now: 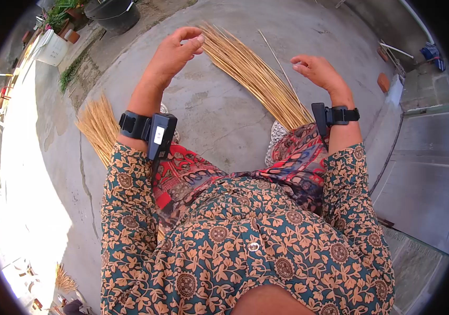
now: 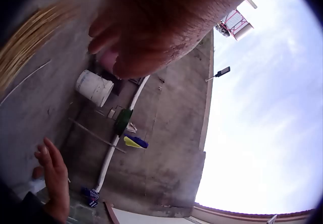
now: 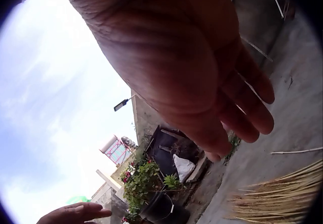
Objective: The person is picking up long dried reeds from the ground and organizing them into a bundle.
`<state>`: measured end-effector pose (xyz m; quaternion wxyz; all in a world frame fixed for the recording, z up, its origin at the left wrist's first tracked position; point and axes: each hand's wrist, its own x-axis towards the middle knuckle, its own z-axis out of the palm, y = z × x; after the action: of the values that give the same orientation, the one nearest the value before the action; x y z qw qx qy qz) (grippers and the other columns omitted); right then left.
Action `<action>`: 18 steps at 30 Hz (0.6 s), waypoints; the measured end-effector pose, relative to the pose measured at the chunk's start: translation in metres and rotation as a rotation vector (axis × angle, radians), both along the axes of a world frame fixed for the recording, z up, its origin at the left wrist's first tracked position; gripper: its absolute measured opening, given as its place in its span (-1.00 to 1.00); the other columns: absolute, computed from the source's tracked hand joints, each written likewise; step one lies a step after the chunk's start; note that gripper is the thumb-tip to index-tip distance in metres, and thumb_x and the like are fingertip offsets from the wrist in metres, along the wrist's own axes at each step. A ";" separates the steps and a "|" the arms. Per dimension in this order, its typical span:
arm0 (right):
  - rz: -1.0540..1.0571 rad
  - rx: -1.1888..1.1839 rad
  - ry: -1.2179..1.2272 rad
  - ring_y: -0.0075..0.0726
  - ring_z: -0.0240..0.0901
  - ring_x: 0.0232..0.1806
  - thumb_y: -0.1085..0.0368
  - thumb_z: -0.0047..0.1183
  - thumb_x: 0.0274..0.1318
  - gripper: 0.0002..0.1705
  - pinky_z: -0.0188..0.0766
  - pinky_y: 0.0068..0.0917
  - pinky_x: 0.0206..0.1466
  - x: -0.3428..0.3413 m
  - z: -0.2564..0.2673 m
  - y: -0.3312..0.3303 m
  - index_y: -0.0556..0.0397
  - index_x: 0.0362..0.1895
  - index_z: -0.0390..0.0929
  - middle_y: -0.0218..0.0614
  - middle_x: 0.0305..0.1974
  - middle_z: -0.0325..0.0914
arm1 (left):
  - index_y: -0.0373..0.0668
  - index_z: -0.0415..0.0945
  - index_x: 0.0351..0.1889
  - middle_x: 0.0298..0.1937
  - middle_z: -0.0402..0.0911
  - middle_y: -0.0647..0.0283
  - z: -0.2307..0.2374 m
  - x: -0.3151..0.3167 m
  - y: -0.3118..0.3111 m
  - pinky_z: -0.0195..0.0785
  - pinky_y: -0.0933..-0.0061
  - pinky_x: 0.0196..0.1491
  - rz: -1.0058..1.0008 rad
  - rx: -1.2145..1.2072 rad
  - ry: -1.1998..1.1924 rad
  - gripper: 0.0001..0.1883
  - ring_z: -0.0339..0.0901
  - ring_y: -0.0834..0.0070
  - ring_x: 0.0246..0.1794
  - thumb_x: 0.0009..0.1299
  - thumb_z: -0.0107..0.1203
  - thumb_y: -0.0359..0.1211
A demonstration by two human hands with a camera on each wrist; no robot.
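My left hand (image 1: 174,55) is raised over the concrete, fingers loosely bent, holding nothing. Across from it hovers my right hand (image 1: 319,73), also empty, its fingers relaxed. Between them on the ground lies a long bundle of straw-coloured stalks (image 1: 253,73), running from near my left fingertips in the head view down to my right-hand leg. A single loose stalk (image 1: 279,63) lies beside it. The right wrist view shows the right hand (image 3: 166,57) from close by, fingers spread slightly, above the frayed stalk ends (image 3: 282,196). In the left wrist view the left hand (image 2: 146,27) fills the top.
A second stalk bundle (image 1: 98,123) lies by the left leg. Patterned shoes (image 1: 277,139) stand on the concrete floor (image 1: 203,115). A white bucket (image 1: 52,48), a black pot (image 1: 111,16) and plants line the far left. At right are a brick (image 1: 383,82) and wall.
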<state>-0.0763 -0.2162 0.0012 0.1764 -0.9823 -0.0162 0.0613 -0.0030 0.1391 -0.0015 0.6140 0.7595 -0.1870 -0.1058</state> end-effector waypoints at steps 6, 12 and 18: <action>-0.043 0.031 -0.004 -0.38 0.47 -0.36 0.14 0.04 0.19 -0.66 0.43 -0.41 -0.21 -0.018 0.012 -0.015 0.02 0.00 0.54 -0.30 -0.35 0.58 | -0.24 0.47 0.04 -0.10 0.61 0.15 -0.060 0.026 -0.029 0.41 0.36 -0.09 -0.089 0.419 -0.193 -0.55 0.58 0.38 -0.13 0.38 0.05 -0.08; -0.108 0.311 0.136 -0.41 0.51 -0.26 0.13 0.05 0.20 -0.64 0.43 -0.43 -0.12 -0.029 0.030 -0.018 0.01 0.02 0.53 -0.32 -0.24 0.60 | -0.14 0.48 0.00 -0.10 0.61 0.02 -0.042 0.006 -0.037 0.37 0.15 -0.02 -0.254 0.976 -0.283 -0.62 0.53 0.06 -0.06 0.36 0.00 -0.11; -0.284 0.796 0.186 -0.58 0.48 -0.24 0.07 0.01 0.24 -0.59 0.42 -0.57 -0.09 -0.046 0.046 -0.049 -0.02 0.09 0.48 -0.41 -0.18 0.55 | -0.15 0.47 0.01 -0.09 0.60 0.02 -0.021 0.002 -0.039 0.37 0.16 -0.02 -0.278 0.990 -0.292 -0.61 0.52 0.08 -0.03 0.36 0.00 -0.11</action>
<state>-0.1219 -0.2649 0.0473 0.5490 -0.8203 0.1127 0.1137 -0.0011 0.1002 -0.0227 0.1300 0.9331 -0.2973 -0.1548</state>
